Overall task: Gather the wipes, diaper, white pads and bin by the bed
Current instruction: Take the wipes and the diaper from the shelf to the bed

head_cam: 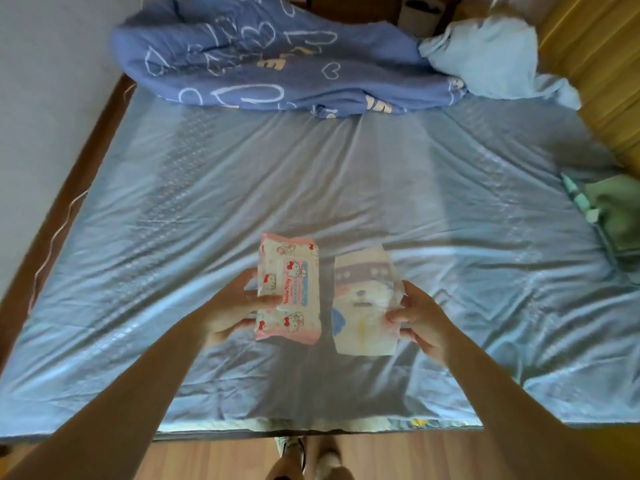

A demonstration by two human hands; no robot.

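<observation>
My left hand grips a pink and white pack of wipes by its left side, holding it just above the bed. My right hand pinches the right edge of a folded white diaper with a purple band. The two items hang side by side, a small gap between them, over the near middle of the light blue bed sheet. A white bin with a dark opening stands beyond the bed's far edge. No white pads are visible.
A crumpled blue duvet with white hearts lies across the far end, a pale blue cloth beside it. A green folded item rests at the right edge. Wall at left, wooden floor below, yellow curtain at right.
</observation>
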